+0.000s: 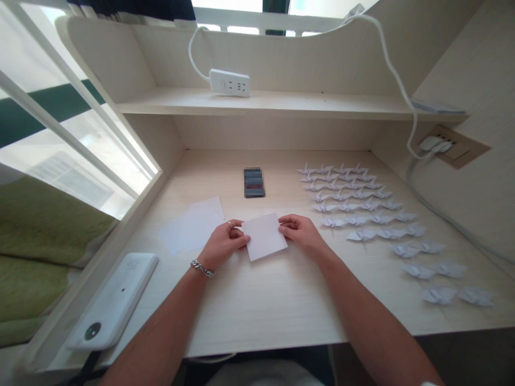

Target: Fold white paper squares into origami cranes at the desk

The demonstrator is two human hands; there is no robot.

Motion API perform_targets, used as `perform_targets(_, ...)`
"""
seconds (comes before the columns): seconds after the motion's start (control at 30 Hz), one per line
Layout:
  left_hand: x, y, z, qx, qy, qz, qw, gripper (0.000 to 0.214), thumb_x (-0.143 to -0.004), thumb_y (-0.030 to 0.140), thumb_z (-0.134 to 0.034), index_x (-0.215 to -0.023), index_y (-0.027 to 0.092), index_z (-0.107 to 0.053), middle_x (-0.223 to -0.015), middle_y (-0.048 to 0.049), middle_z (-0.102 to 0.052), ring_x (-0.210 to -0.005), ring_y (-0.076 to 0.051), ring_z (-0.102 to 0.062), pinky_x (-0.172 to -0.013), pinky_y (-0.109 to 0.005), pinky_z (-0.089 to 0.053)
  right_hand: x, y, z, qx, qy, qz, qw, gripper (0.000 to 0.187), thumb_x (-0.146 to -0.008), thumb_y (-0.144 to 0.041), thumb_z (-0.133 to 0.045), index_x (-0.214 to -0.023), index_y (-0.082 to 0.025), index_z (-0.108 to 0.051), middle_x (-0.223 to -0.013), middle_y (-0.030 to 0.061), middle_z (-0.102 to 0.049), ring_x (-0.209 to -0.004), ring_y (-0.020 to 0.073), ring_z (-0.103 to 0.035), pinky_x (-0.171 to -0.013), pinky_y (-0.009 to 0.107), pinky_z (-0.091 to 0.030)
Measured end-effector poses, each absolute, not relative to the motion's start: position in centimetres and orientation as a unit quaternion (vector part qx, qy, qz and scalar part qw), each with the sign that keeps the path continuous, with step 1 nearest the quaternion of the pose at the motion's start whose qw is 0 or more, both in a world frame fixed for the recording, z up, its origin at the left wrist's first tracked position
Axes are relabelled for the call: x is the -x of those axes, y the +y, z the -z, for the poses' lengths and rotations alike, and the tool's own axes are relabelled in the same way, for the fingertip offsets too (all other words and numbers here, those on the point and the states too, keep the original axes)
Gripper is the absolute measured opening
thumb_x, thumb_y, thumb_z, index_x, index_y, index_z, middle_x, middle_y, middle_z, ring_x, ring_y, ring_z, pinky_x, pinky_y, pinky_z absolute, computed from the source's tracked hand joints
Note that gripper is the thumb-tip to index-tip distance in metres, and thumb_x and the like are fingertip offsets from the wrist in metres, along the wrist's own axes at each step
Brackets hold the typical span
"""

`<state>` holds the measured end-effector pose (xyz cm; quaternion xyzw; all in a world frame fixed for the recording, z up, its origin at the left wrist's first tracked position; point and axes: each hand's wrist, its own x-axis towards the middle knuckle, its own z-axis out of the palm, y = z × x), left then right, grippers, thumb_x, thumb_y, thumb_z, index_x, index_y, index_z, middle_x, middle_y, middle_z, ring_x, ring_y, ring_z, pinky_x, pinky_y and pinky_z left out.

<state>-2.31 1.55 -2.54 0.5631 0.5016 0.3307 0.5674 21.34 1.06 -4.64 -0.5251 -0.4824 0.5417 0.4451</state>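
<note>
A square sheet of white paper (265, 237) is held slightly tilted over the desk between my two hands. My left hand (226, 239) pinches its left edge, thumb on top. On the opposite edge, my right hand (300, 231) pinches the paper between thumb and fingers. Loose white sheets (195, 222) lie overlapping on the desk to the left of my left hand. Rows of folded white paper cranes (358, 206) stand on the right side, beyond my right hand.
A dark, pixelated rectangular object (254, 183) lies behind the paper. At the left edge rests a long white device (115, 300) with a round dial. A power strip (229, 83) sits on the shelf (281, 102). White cables run to a wall socket (454, 146) at right.
</note>
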Motion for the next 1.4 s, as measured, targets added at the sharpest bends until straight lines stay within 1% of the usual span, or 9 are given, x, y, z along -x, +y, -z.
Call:
perform_targets(0.13,2.7,1.3,2.1,-0.604,0.468,-0.258,0.592,0.035,-0.069,0.036,-0.072,-0.096,0.018,-0.058,-0.063,0.0012,-0.066,-0.06,-0.016,-0.063,-0.059,-0.028,-0.05,-21.5,1.0,4.2,0.546,-0.559,-0.463,0.419,0.019,-0.073,-0.026,-0.064,-0.09,-0.018,-0.07,-0.087,0.0052,-0.072,-0.079,0.0187,-0.065,-0.072,0.03,-0.049)
perform_targets(0.3,2.8,1.5,2.4,-0.605,0.479,-0.265,0.578,0.031,-0.073,0.036,-0.069,-0.097,0.017,-0.061,-0.067,0.0002,-0.066,-0.062,-0.015,-0.062,-0.06,-0.027,-0.05,-21.6,0.9,3.8,0.519,-0.623,-0.445,0.38,0.018,-0.077,-0.022,-0.059,-0.088,-0.02,-0.073,-0.089,0.0041,-0.073,-0.082,0.0194,-0.065,-0.073,0.03,-0.048)
perform_targets(0.47,2.3,1.3,2.4,-0.603,0.474,-0.231,0.599,0.026,-0.071,0.03,-0.069,-0.091,0.018,-0.058,-0.064,0.0005,-0.068,-0.054,-0.013,-0.06,-0.054,-0.025,-0.047,-21.5,1.2,4.2,0.536,-0.581,-0.453,0.412,0.019,-0.074,-0.027,-0.064,-0.09,-0.018,-0.072,-0.084,0.005,-0.073,-0.076,0.0183,-0.065,-0.067,0.028,-0.049)
perform_targets(0.57,2.1,0.9,2.1,-0.613,0.47,-0.174,0.611,0.024,-0.072,0.031,-0.068,-0.088,0.018,-0.055,-0.061,-0.0003,-0.069,-0.049,-0.013,-0.06,-0.049,-0.023,-0.044,-21.5,1.3,4.4,0.542,-0.561,-0.456,0.429,0.021,-0.072,-0.029,-0.068,-0.088,-0.017,-0.071,-0.083,0.0056,-0.072,-0.075,0.0182,-0.065,-0.065,0.028,-0.049)
perform_targets(0.73,1.8,0.5,1.7,-0.62,0.45,-0.122,0.631,0.021,-0.074,0.035,-0.065,-0.078,0.019,-0.052,-0.057,-0.0013,-0.068,-0.051,-0.016,-0.064,-0.044,-0.022,-0.042,-21.3,1.4,4.2,0.538,-0.545,-0.467,0.443,0.023,-0.069,-0.032,-0.071,-0.087,-0.017,-0.07,-0.08,0.0051,-0.072,-0.073,0.0178,-0.065,-0.063,0.027,-0.048)
perform_targets(0.83,1.8,0.5,1.7,-0.614,0.452,-0.125,0.635,0.021,-0.076,0.035,-0.064,-0.077,0.02,-0.051,-0.056,-0.0006,-0.068,-0.05,-0.015,-0.063,-0.043,-0.021,-0.04,-21.5,1.4,4.0,0.537,-0.545,-0.462,0.448,0.023,-0.071,-0.035,-0.07,-0.086,-0.016,-0.071,-0.081,0.0056,-0.072,-0.074,0.0176,-0.064,-0.065,0.027,-0.048)
perform_targets(0.97,1.9,0.7,1.8,-0.607,0.461,-0.137,0.633,0.021,-0.076,0.036,-0.064,-0.077,0.02,-0.051,-0.054,0.001,-0.067,-0.051,-0.015,-0.064,-0.043,-0.021,-0.039,-21.8,1.3,4.0,0.543,-0.549,-0.464,0.434,0.027,-0.076,-0.041,-0.063,-0.086,-0.016,-0.071,-0.08,0.0055,-0.071,-0.07,0.0169,-0.062,-0.061,0.027,-0.047)
perform_targets(1.17,1.9,0.8,1.9,-0.612,0.463,-0.136,0.626,0.02,-0.077,0.035,-0.063,-0.077,0.02,-0.051,-0.053,0.0005,-0.066,-0.049,-0.014,-0.063,-0.043,-0.021,-0.037,-22.0,1.2,3.9,0.533,-0.558,-0.471,0.427,0.022,-0.072,-0.029,-0.066,-0.089,-0.016,-0.071,-0.085,0.0059,-0.071,-0.077,0.0175,-0.064,-0.067,0.027,-0.049)
perform_targets(1.4,1.9,0.6,1.8,-0.611,0.465,-0.106,0.632,0.02,-0.078,0.037,-0.061,-0.077,0.018,-0.053,-0.058,-0.001,-0.068,-0.054,-0.016,-0.066,-0.044,-0.021,-0.039,-22.0,1.3,4.1,0.541,-0.553,-0.464,0.431,0.022,-0.074,-0.031,-0.065,-0.09,-0.016,-0.071,-0.082,0.0059,-0.071,-0.075,0.0178,-0.064,-0.063,0.027,-0.05)
